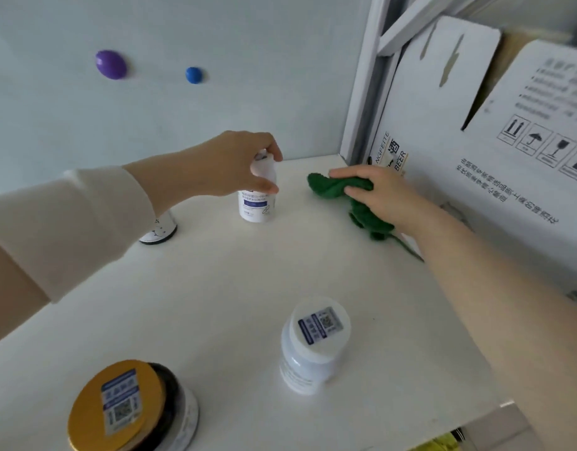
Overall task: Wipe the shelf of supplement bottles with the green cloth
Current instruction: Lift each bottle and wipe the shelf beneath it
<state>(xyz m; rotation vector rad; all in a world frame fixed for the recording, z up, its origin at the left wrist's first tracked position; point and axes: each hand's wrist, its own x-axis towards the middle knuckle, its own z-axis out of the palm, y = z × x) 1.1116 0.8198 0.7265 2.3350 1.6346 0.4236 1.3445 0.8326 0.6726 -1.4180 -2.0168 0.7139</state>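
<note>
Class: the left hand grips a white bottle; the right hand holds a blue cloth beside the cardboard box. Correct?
No: the head view shows the cloth is green, not blue. The rest stands: left hand on the white bottle, right hand beside the cardboard box.

A loose sleeve (69, 229) of cream-white, soft-looking fabric is worn on the left arm. Its plain, wide cuff is seen partway along the forearm, so that the wrist and the left hand (235, 164) are left uncovered. Faint folds are seen in the fabric near the cuff. The right forearm (492, 288) and the right hand (384, 196) are seen bare up to the picture's edge.
</note>
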